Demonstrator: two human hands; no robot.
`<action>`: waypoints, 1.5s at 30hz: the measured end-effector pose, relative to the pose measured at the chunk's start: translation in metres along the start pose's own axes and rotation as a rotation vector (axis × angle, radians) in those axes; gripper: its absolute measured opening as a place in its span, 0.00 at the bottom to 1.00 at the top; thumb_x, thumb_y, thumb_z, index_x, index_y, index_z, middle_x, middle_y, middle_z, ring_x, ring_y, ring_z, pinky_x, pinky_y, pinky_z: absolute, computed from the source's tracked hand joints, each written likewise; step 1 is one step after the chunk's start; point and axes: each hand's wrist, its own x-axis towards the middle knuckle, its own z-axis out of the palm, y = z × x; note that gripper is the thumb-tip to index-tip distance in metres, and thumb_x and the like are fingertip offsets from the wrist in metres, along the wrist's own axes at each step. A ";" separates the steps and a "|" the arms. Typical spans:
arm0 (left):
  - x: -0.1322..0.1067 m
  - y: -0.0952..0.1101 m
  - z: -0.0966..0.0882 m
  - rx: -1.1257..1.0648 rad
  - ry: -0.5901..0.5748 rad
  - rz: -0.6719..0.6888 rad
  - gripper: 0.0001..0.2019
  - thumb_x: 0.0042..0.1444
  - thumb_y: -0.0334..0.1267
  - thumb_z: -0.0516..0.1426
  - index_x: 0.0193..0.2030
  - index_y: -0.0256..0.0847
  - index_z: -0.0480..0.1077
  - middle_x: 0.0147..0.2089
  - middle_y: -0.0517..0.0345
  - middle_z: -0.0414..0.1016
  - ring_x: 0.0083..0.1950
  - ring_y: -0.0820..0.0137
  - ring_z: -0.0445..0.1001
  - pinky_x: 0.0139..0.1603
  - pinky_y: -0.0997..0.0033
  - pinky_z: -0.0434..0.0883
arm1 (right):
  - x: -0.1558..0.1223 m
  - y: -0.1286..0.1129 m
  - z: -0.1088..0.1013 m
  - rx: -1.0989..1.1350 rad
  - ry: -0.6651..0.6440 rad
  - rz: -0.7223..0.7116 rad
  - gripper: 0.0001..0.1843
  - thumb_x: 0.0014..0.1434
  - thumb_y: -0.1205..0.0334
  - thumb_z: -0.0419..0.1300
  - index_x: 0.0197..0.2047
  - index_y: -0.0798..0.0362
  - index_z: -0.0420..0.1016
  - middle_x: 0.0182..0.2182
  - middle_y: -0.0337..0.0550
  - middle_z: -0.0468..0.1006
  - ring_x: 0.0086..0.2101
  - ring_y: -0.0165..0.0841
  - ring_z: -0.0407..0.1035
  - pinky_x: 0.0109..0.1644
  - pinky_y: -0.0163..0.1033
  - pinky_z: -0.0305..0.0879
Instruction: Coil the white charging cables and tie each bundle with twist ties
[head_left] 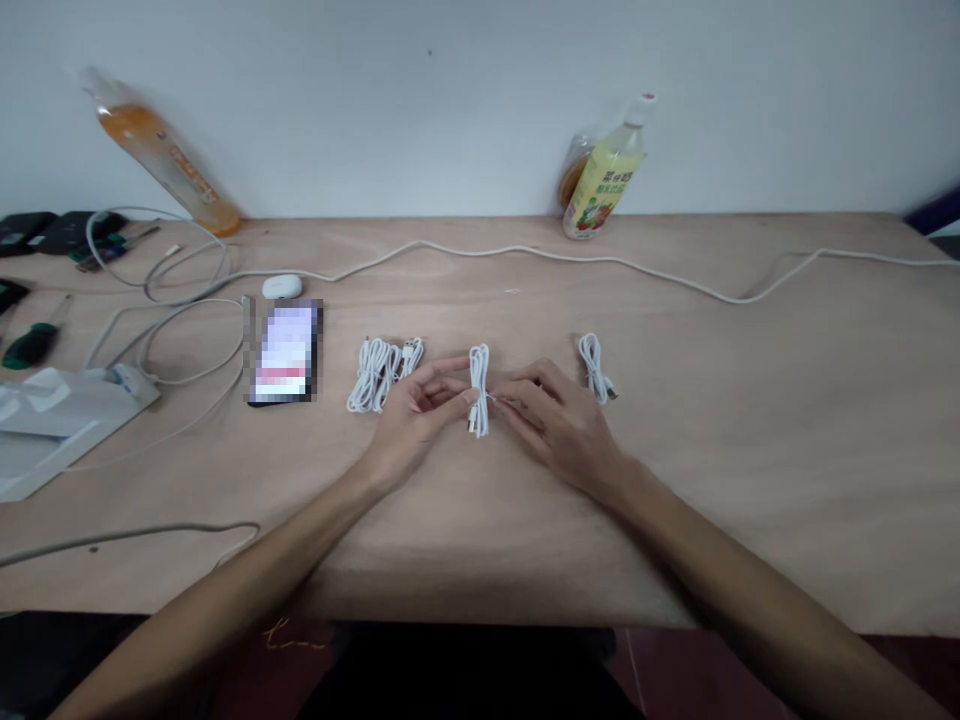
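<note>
A coiled white USB cable [478, 385] stands upright just above the table, its metal plug at the lower end. My left hand [416, 405] is closed on the coil from the left, thumb in front and fingers behind. From the right, my right hand [559, 415] pinches the end of a thin white twist tie [491, 398] at the coil's middle. Several more coiled white cables [375, 375] lie together beyond my left hand, partly hidden by it. Another coiled white cable [594, 368] lies apart, beyond my right hand.
A phone [285, 352] and white earbud case [282, 287] lie to the left. An orange drink bottle [169, 165] and yellow-labelled bottle [606, 180] stand by the wall. A long white cord [525, 250] crosses the back. A white box [60, 420] and green-handled screwdriver [31, 345] sit far left.
</note>
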 end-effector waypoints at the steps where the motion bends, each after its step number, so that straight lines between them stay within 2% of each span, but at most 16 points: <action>1: 0.000 0.000 0.000 0.009 -0.001 0.013 0.23 0.56 0.41 0.76 0.58 0.40 0.82 0.40 0.55 0.89 0.42 0.64 0.87 0.51 0.62 0.82 | 0.000 0.000 0.000 0.006 -0.006 0.008 0.11 0.79 0.63 0.58 0.47 0.48 0.83 0.40 0.46 0.80 0.37 0.37 0.75 0.40 0.43 0.74; 6: 0.001 -0.004 -0.001 0.029 -0.010 0.065 0.22 0.57 0.43 0.76 0.56 0.40 0.82 0.40 0.55 0.89 0.42 0.64 0.87 0.49 0.64 0.82 | 0.000 -0.001 -0.001 0.073 -0.032 0.053 0.11 0.77 0.65 0.60 0.45 0.47 0.84 0.40 0.47 0.80 0.37 0.37 0.74 0.40 0.43 0.72; 10: 0.001 -0.006 -0.001 0.046 -0.005 0.085 0.23 0.56 0.43 0.76 0.56 0.40 0.82 0.39 0.56 0.88 0.41 0.66 0.86 0.47 0.67 0.81 | 0.000 0.000 0.000 0.074 -0.026 0.027 0.11 0.76 0.66 0.59 0.44 0.48 0.84 0.39 0.48 0.80 0.37 0.38 0.74 0.39 0.43 0.71; 13: 0.001 -0.005 -0.001 0.073 0.000 0.092 0.22 0.58 0.43 0.76 0.56 0.40 0.82 0.38 0.55 0.88 0.41 0.65 0.86 0.47 0.65 0.82 | 0.000 0.001 0.000 0.094 -0.020 0.039 0.12 0.76 0.65 0.60 0.42 0.48 0.84 0.38 0.48 0.80 0.37 0.39 0.74 0.40 0.44 0.72; 18: -0.001 -0.001 0.001 0.118 0.005 0.124 0.22 0.58 0.43 0.75 0.56 0.39 0.81 0.39 0.54 0.88 0.43 0.63 0.87 0.48 0.63 0.83 | 0.001 -0.002 0.000 0.178 0.004 0.133 0.10 0.75 0.64 0.62 0.42 0.47 0.85 0.37 0.45 0.79 0.36 0.38 0.73 0.42 0.44 0.73; 23: -0.002 0.000 0.002 0.131 0.010 0.149 0.20 0.59 0.42 0.74 0.56 0.39 0.81 0.39 0.55 0.87 0.41 0.63 0.87 0.46 0.62 0.84 | 0.004 -0.005 -0.002 0.326 -0.022 0.287 0.08 0.73 0.63 0.65 0.41 0.48 0.86 0.32 0.39 0.76 0.31 0.33 0.69 0.36 0.39 0.69; 27: -0.002 0.000 0.003 0.141 0.013 0.161 0.19 0.59 0.41 0.74 0.55 0.39 0.82 0.40 0.54 0.88 0.41 0.64 0.87 0.47 0.64 0.84 | 0.006 -0.004 -0.002 0.435 -0.037 0.391 0.07 0.72 0.63 0.65 0.39 0.49 0.83 0.33 0.38 0.79 0.30 0.32 0.69 0.33 0.38 0.66; 31: -0.004 0.000 0.004 0.143 0.009 0.155 0.19 0.59 0.41 0.74 0.55 0.39 0.82 0.40 0.54 0.88 0.42 0.63 0.87 0.48 0.62 0.85 | 0.004 -0.003 0.000 0.360 -0.041 0.323 0.04 0.72 0.64 0.66 0.44 0.49 0.83 0.35 0.40 0.80 0.32 0.33 0.71 0.35 0.39 0.68; 35: -0.005 -0.001 0.005 0.148 0.007 0.143 0.18 0.60 0.40 0.73 0.55 0.40 0.82 0.40 0.54 0.88 0.43 0.62 0.87 0.50 0.61 0.85 | 0.002 -0.005 0.002 0.253 -0.030 0.203 0.06 0.75 0.62 0.64 0.46 0.47 0.83 0.39 0.43 0.82 0.35 0.36 0.74 0.40 0.43 0.72; 39: -0.005 -0.002 0.004 0.151 -0.002 0.151 0.18 0.60 0.38 0.72 0.56 0.39 0.82 0.40 0.55 0.88 0.41 0.65 0.86 0.48 0.64 0.83 | 0.002 -0.004 0.002 0.162 -0.004 0.075 0.09 0.78 0.63 0.61 0.46 0.49 0.83 0.37 0.44 0.82 0.36 0.38 0.74 0.43 0.44 0.74; 45: -0.003 -0.004 0.003 0.168 -0.008 0.191 0.17 0.61 0.36 0.71 0.56 0.39 0.82 0.39 0.56 0.88 0.40 0.66 0.86 0.47 0.66 0.84 | 0.002 -0.001 0.002 0.083 0.002 0.003 0.10 0.79 0.64 0.59 0.47 0.50 0.83 0.37 0.46 0.82 0.39 0.40 0.75 0.43 0.45 0.74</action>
